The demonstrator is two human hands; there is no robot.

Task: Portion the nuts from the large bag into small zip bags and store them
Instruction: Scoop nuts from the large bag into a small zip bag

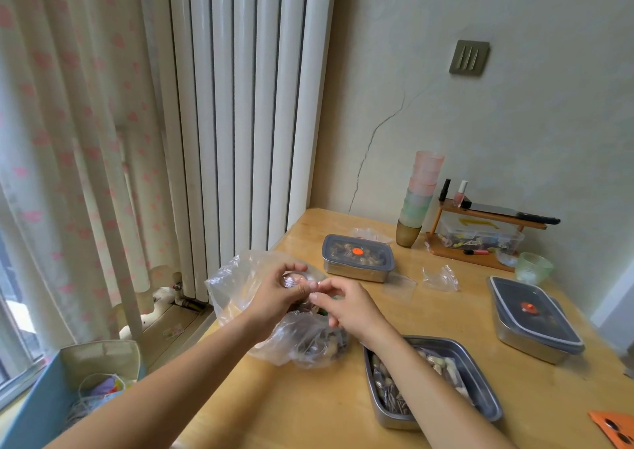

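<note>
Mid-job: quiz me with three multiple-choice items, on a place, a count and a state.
1. Where is the open metal tray? A) on the table, under the right forearm B) on the floor C) on a chair
2. How many metal boxes have lids on? A) one B) two C) three
3. The left hand and right hand are: A) lying flat B) both pinching a small zip bag C) lifting a lid
1 A, the forearm crosses it; 2 B, one behind, one right; 3 B, fingers meet on it.
</note>
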